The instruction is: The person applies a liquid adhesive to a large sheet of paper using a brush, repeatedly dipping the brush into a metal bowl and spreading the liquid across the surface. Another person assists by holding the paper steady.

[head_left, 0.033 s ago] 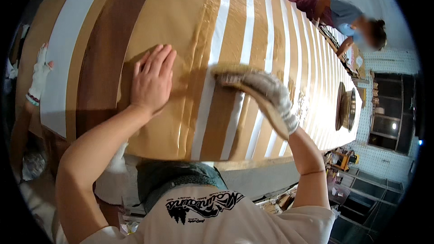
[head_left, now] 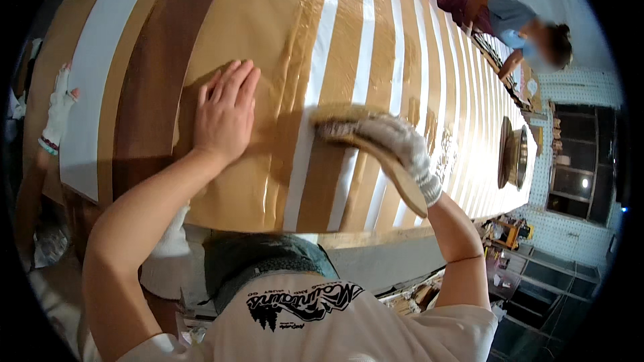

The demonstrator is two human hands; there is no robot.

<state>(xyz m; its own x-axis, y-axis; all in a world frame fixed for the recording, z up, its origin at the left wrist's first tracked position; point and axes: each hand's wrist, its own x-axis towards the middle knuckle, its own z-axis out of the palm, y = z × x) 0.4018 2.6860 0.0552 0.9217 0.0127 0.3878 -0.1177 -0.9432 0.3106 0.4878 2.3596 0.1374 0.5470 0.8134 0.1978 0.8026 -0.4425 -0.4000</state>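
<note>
My left hand (head_left: 227,112) is bare and lies flat, fingers stretched forward, on a smooth brown paper sheet (head_left: 251,23). To its right, my right hand (head_left: 397,139) wears a whitish, soiled knit glove and is closed around a long wooden brush (head_left: 404,188) with a curved handle. The brush's bristles (head_left: 329,112) point left, over a white strip (head_left: 322,53) among the fanned brown sheets. Several brown and white bands overlap in a row toward the right. Their surface looks wet and shiny, brightest near a patch (head_left: 439,151) beyond the glove.
A round metal bowl (head_left: 518,157) stands at the table's far right. Across the table at the upper right, a person (head_left: 510,17) leans in. At the left edge, another person's white-gloved hand (head_left: 60,107) rests by a white band. Shelving (head_left: 537,288) stands at the lower right.
The brush and my right hand have shifted slightly toward me, and the handle end has dropped a little. My left hand stays flat in nearly the same place.
</note>
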